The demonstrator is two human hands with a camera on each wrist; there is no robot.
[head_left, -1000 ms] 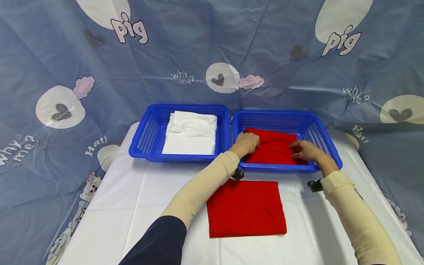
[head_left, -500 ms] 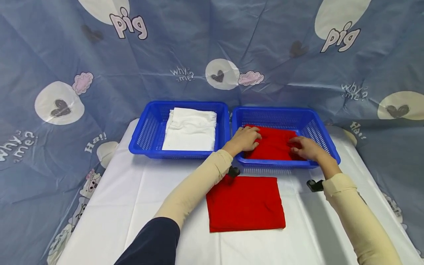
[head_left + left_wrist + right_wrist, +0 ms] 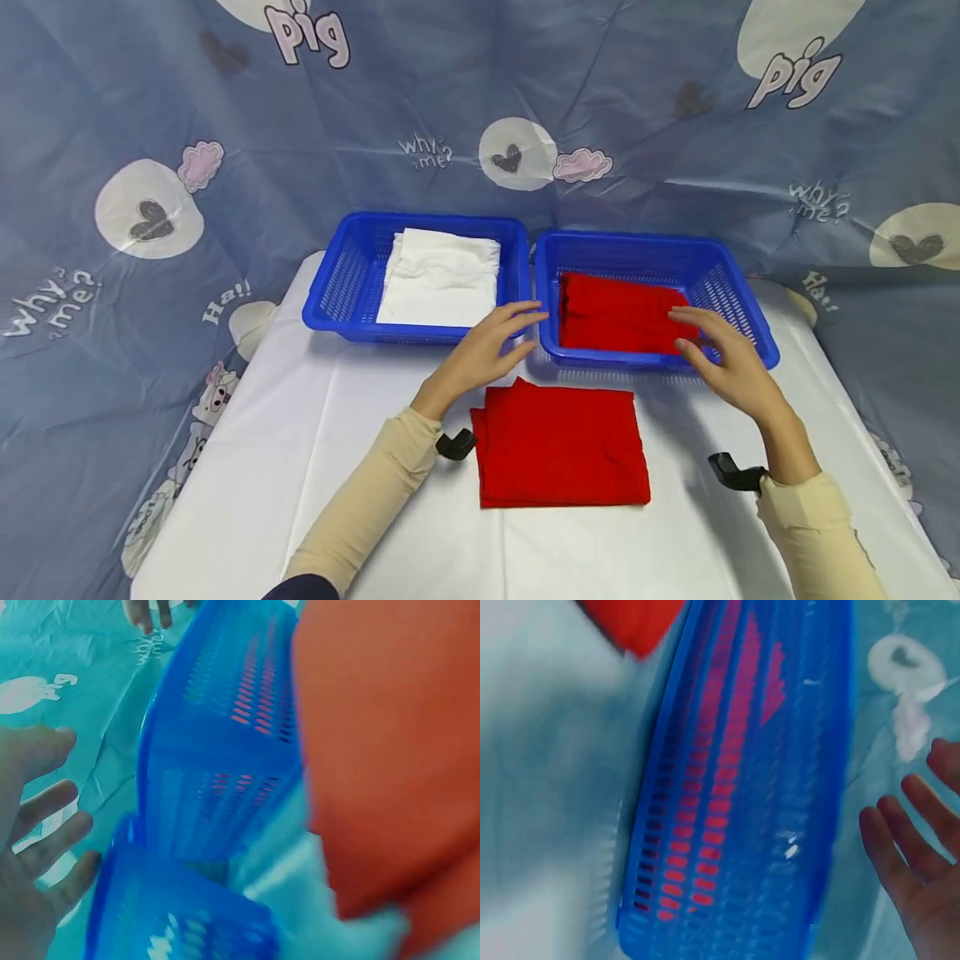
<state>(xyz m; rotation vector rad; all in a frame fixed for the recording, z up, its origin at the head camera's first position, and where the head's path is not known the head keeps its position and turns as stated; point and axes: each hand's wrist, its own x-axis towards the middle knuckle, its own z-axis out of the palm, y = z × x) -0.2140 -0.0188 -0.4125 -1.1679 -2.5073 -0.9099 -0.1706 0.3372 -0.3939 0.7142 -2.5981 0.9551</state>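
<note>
My left hand (image 3: 483, 348), fingers spread and holding nothing, hovers in front of the gap between two blue baskets. My right hand (image 3: 726, 362) is raised over the front right corner of the right basket (image 3: 626, 360), its fingers loosely bent and nothing in them. Inside that basket lies a folded red cloth (image 3: 622, 312). A second folded red cloth (image 3: 562, 446) lies flat on the white table in front, between my forearms, with its left edge slightly uneven. Both wrist views show bare fingers beside the basket's slotted wall (image 3: 727, 787).
The left blue basket (image 3: 397, 335) holds a folded white cloth (image 3: 438, 279). Both baskets stand side by side at the back of the white table (image 3: 247, 467), against a blue printed curtain (image 3: 420, 92).
Both hands have lifted off the red cloth in the right basket. My left hand has drawn back to the left and toward me; the right has come back a little.
</note>
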